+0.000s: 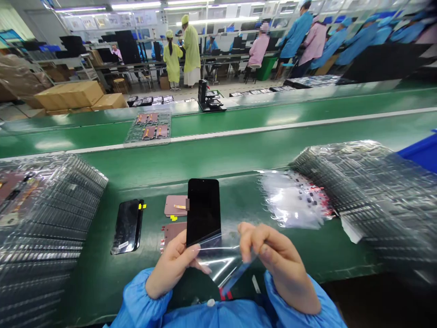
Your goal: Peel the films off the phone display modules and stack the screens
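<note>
A black phone screen [204,207] stands tilted up in my left hand [179,257], whose fingers and thumb close on its lower end. My right hand [273,255] pinches the edge of a clear plastic film [221,259], which stretches across the screen's lower part toward my left thumb. Pinkish-brown phone parts [175,205] with yellow tabs lie on the green bench just behind my left hand. Further left rest dark phone screens [128,226], one overlapping another, with yellow tabs at the top.
Tall stacks of clear plastic trays stand at left [61,205] and right [368,182]. A fanned pile of clear films [295,198] lies right of centre. Beyond runs a green conveyor [246,118] with a tray of brown parts [150,126]. People in smocks work in the background.
</note>
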Motion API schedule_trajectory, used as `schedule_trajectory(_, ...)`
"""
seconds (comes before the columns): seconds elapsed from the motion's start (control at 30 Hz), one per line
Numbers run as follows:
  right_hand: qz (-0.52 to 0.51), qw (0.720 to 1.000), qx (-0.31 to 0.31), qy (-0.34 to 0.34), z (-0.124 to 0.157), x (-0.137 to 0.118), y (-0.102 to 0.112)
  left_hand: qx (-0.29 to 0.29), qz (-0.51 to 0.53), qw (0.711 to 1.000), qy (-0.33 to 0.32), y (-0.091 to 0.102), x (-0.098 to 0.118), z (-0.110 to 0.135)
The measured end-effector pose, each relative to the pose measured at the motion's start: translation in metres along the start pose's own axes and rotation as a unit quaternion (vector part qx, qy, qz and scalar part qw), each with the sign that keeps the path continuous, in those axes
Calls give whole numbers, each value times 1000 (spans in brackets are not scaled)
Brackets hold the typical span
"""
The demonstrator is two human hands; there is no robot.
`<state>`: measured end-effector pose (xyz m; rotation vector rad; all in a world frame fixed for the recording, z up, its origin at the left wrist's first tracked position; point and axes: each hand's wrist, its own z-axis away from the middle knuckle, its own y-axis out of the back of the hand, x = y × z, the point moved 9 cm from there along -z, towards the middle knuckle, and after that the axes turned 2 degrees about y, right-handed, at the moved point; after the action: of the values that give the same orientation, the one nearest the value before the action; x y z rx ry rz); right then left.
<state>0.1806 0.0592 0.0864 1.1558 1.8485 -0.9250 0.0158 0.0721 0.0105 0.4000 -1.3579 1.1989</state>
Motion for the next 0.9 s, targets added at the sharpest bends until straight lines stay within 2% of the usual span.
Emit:
schedule_trajectory(0.1,-42,998,40,15,0,5,13,-46,7,999,4,-16,3,5)
schedule_trajectory(0.23,-63,997,47,12,-1,8,15,-63,25,998,-4,-25,5,9)
schedule_trajectory(0.4,-57,997,54,10,0,9,18,-78,42,996,-13,-27,2,12)
schedule_trajectory(0.63,-67,997,46,18,-2,11,16,-91,48,994,-19,-32,7,13)
schedule_trajectory(0.9,-43,998,34,19,-3,15,15,-64,23,998,-1,-20,-3,12)
